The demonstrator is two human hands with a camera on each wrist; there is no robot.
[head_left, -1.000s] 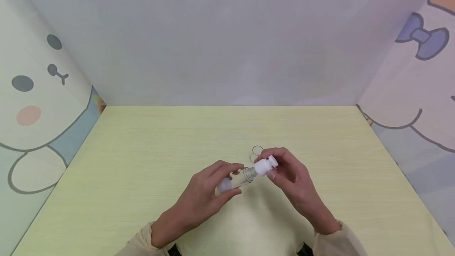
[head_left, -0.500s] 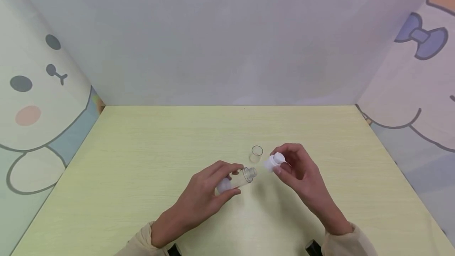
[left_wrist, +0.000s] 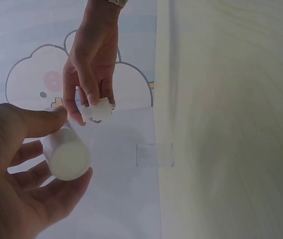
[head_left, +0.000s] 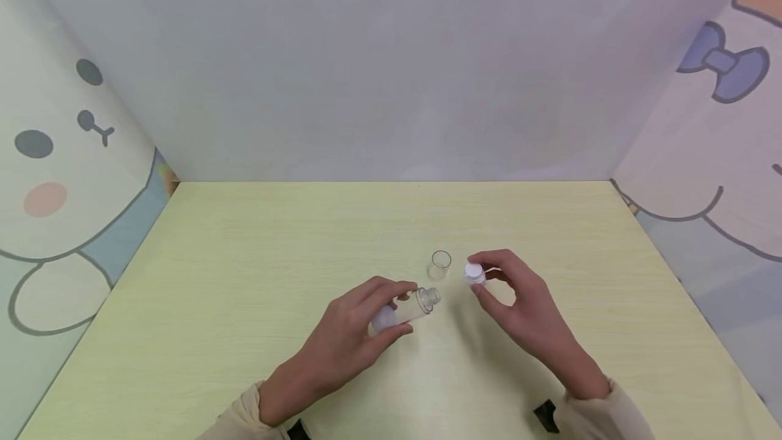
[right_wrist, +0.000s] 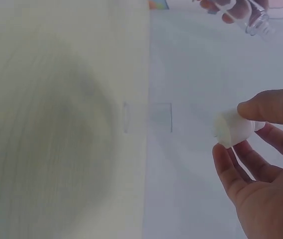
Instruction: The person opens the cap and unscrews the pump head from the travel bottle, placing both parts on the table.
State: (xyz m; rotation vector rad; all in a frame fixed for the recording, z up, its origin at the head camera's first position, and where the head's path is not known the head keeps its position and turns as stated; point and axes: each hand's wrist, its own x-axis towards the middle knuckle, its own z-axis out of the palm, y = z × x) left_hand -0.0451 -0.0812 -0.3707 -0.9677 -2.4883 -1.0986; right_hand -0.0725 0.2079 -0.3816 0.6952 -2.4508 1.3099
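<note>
My left hand (head_left: 354, 328) grips a small clear bottle (head_left: 412, 308) round its body, tilted with the open threaded neck toward the upper right. The bottle's whitish base (left_wrist: 69, 160) faces the left wrist camera. Between thumb and fingers, my right hand (head_left: 519, 297) pinches a white pump top (head_left: 474, 273), held off the bottle to its right. In the right wrist view, the wide end of the pump top (right_wrist: 233, 128) points left. A clear cap (head_left: 440, 265) stands on the table behind and between the hands, its rim upward.
The pale wood-look table (head_left: 293, 243) runs back to a plain grey wall (head_left: 391, 73). Side panels with cartoon animal prints stand at left (head_left: 55, 209) and right (head_left: 721, 155).
The pump top has come off the bottle neck and moved right with my right hand, its round head turning upward. My left hand and the bottle have stayed almost still.
</note>
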